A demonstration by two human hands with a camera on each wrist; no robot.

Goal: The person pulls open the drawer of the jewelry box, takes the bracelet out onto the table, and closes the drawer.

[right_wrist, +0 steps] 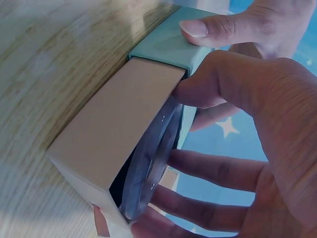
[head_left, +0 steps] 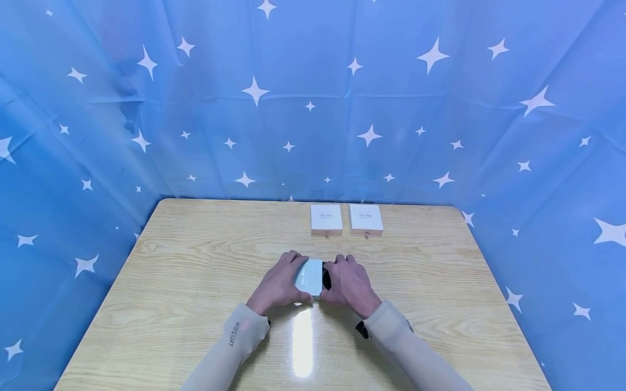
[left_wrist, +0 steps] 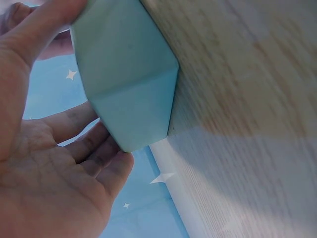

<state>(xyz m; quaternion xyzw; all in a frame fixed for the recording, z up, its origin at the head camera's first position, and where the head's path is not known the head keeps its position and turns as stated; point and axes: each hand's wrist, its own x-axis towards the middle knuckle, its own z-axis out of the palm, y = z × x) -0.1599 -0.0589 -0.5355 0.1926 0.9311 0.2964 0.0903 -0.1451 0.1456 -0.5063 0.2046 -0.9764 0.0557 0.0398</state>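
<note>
In the head view, a mint-green box sleeve rests near the middle of the table, its pale pink drawer slid partly out to the right. My left hand grips the sleeve, thumb on the near side and fingers on the far side. Inside the drawer sits a dark round flat case, tilted with one edge rising out. My right hand holds this case, with the thumb by the drawer's near wall beside the sleeve and the fingers along the far side. A pink ribbon tab hangs from the drawer's end.
Two white-topped boxes with pink sides, a left one and a right one, stand side by side near the table's back edge. Behind the wooden table hangs a blue curtain with white stars.
</note>
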